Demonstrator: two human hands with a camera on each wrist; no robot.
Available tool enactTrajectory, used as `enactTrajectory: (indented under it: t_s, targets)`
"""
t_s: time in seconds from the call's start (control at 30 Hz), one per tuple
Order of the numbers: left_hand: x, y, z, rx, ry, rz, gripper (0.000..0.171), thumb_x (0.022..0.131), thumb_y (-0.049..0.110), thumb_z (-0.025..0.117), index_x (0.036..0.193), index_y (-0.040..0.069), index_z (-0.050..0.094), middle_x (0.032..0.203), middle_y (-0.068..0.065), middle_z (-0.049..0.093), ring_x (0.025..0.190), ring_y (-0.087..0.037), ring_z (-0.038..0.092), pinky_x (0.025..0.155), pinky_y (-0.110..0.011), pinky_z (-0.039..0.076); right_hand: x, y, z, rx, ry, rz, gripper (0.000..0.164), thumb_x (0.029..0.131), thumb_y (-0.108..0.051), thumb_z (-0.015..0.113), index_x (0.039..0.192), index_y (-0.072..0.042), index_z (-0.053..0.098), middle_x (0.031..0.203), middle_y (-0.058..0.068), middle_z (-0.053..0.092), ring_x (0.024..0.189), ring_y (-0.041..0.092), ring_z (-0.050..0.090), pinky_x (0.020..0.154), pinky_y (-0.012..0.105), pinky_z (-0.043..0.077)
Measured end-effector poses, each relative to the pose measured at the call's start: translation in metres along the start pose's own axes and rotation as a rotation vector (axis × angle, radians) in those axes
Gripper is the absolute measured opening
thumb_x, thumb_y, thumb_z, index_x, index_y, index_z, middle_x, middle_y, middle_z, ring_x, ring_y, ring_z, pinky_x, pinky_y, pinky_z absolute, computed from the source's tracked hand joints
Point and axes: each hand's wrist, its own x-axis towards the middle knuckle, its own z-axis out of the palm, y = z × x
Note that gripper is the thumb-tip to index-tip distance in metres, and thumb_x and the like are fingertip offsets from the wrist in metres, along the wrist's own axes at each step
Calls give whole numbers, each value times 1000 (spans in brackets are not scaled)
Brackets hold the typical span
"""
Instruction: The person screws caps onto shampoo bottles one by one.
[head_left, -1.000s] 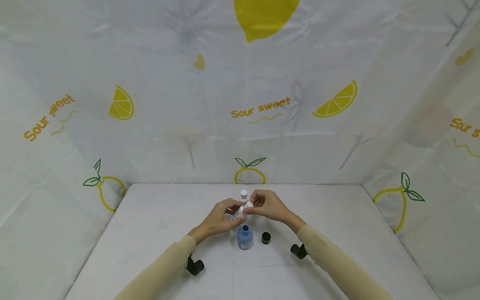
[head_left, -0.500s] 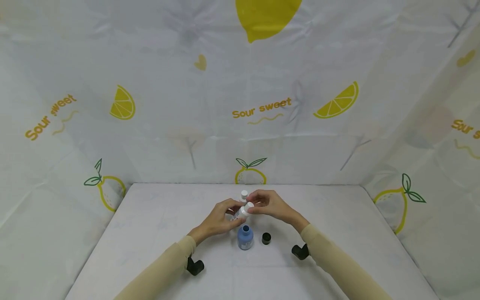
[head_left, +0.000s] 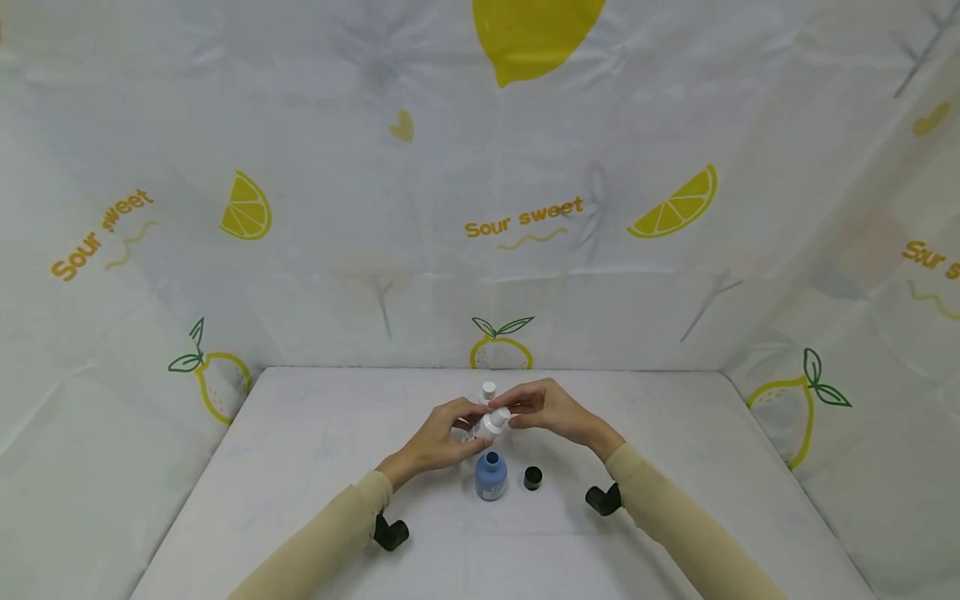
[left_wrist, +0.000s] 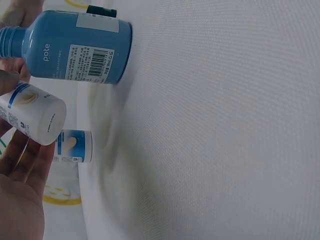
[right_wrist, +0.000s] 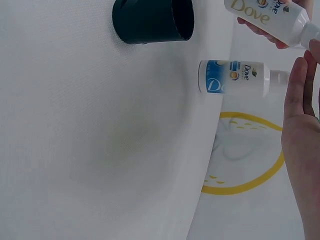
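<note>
My left hand [head_left: 435,437] grips a small white Dove bottle [right_wrist: 270,20] around its body, tilted with its top toward the right. At that top, my right hand [head_left: 555,412] pinches the white cap [head_left: 500,416] between thumb and fingertips. Just nearer to me stands a blue bottle [head_left: 491,479], upright, its neck uncapped and threaded. A black cap [head_left: 532,477] lies on the table to its right. Behind the hands is a second Dove bottle [right_wrist: 235,77], white and blue, upright with its white cap on; in the head view the hands hide its lower part.
The white-covered table [head_left: 315,450] meets a white cloth backdrop [head_left: 337,250] printed with lemons at its far edge. Dark wrist-camera mounts [head_left: 390,533] stick out from under both sleeves, close over the table.
My right hand's fingers have shifted and spread at the white cap, and its wrist has moved slightly right. My left hand keeps holding the tilted bottle in about the same place.
</note>
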Motion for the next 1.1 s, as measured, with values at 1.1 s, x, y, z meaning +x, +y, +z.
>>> enactTrajectory:
  t_s: [1.1]
  targets:
    - [4, -1, -2, 12, -2, 3, 43, 84, 34, 74, 124, 22, 62, 107, 7, 64, 97, -7, 63, 83, -22, 57, 4, -1, 4, -123, 129, 67, 35, 77, -16, 81, 110, -11, 69, 107, 15, 69, 88, 18, 67, 76, 24, 58]
